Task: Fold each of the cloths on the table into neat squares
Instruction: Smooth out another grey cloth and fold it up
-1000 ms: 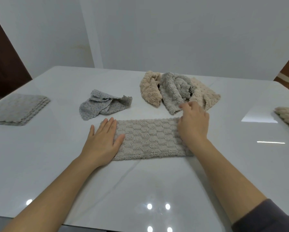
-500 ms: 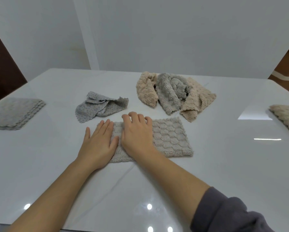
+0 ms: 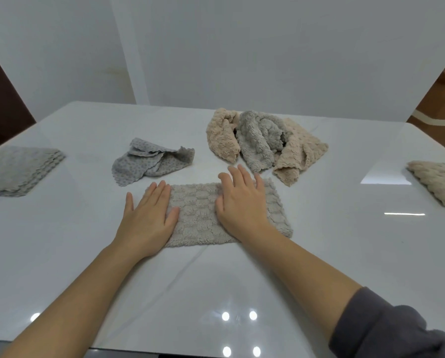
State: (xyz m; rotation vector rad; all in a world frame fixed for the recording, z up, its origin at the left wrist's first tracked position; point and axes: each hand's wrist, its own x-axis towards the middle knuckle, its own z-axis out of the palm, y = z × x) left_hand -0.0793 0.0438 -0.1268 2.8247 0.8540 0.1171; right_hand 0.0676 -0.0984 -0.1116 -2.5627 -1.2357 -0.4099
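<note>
Soft, even, fairly bright overhead light. The glossy table (image 3: pixel 319 254) mirrors small round lamp spots at 6 o'clock and a pale window patch and streak at 3 o'clock. Shadows are faint. Wide-angle bending shows at the edges; detail is slightly soft.

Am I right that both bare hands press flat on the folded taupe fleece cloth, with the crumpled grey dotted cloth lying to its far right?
Not quite. The head view shows the crumpled grey dotted cloth to the far left of the folded taupe fleece cloth. Both the left hand and right hand do press flat.
</note>
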